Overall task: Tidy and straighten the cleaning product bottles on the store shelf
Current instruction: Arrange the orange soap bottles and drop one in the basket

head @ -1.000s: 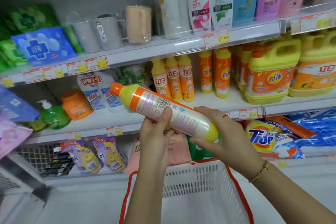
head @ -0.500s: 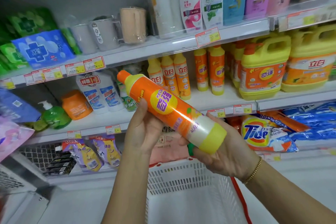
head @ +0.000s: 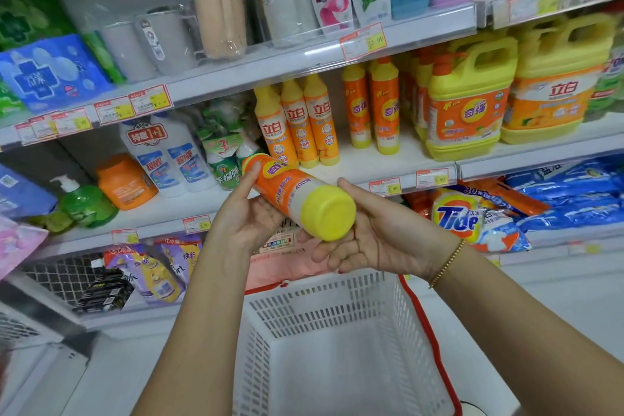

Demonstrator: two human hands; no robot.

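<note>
I hold an orange dish-soap bottle [head: 287,189] in front of the middle shelf [head: 364,167]. It is tipped with its yellow base toward me and its neck toward the shelf. My left hand [head: 241,218] grips the upper body, thumb lying along its side. My right hand [head: 381,240] cups the base from below, thumb against the bottle. On the shelf behind stand three matching yellow-orange bottles [head: 300,125], two orange bottles [head: 371,108] and two large yellow jugs [head: 469,101].
A white plastic basket [head: 337,331] with a red rim sits below my hands. White cleaner bottles [head: 169,159], a green pump bottle [head: 81,203] and an orange tub [head: 126,181] stand at the shelf's left. Tide bags [head: 472,219] lie lower right. Shampoo lines the top shelf.
The bottle has swung from lying sideways to pointing neck-first at the shelf, base toward me. Both hands kept hold and moved lower in view.
</note>
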